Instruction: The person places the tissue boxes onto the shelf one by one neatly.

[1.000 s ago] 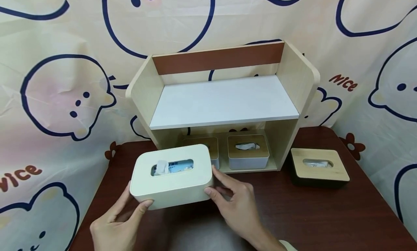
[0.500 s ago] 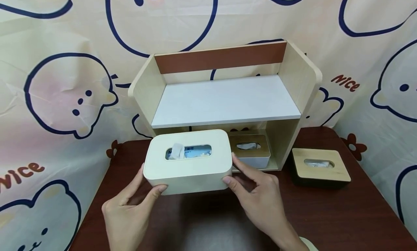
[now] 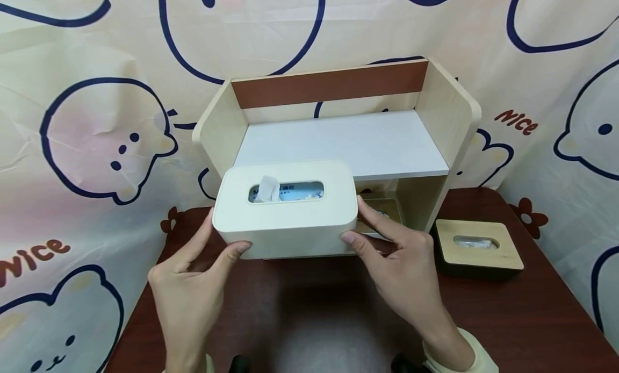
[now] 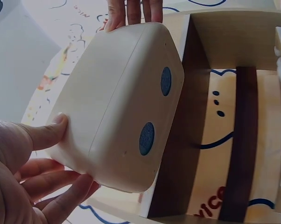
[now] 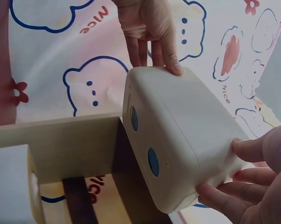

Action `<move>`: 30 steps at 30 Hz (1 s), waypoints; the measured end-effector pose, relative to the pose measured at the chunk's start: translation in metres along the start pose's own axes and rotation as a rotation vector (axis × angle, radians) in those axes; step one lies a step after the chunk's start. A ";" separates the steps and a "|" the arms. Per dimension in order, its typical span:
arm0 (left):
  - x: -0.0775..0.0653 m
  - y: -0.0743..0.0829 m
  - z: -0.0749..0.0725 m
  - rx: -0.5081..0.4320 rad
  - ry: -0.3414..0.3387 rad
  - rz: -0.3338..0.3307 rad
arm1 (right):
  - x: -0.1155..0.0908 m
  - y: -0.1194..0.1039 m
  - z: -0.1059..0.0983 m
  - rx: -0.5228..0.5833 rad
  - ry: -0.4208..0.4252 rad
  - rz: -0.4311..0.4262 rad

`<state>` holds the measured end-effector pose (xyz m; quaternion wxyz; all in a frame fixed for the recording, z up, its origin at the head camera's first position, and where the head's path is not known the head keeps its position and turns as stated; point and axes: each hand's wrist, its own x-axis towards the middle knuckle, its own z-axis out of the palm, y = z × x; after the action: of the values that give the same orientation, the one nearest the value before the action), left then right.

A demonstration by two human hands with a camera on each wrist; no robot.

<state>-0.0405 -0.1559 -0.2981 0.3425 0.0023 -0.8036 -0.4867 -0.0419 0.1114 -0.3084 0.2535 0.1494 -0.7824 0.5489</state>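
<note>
Between my two hands a white tissue box is held up in front of the shelf unit, a tissue and a blue packet showing in its oval slot. My left hand grips its left end, thumb on the front face. At the right end my right hand grips it the same way. From below, the wrist views show its underside with two dark round pads. In the head view the box overlaps the front edge of the white upper shelf.
In the lower compartment a wood-topped tissue box shows partly; the held box hides the rest. Right of the shelf unit stands a black tissue box with a pale wooden lid. All stand on a dark brown table before a cartoon-printed cloth.
Both hands have carried the white tissue box up and to the right, from low at the left to the level of the upper shelf's front edge. It now hides most of the lower compartment.
</note>
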 end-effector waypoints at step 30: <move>0.065 0.015 0.031 -0.180 -0.047 0.071 | 0.075 0.000 -0.002 0.005 0.014 0.010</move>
<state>-0.1026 -0.1456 -0.2593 0.3394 -0.0683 -0.7639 -0.5446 -0.1034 0.1165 -0.2655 0.2559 0.1424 -0.7801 0.5529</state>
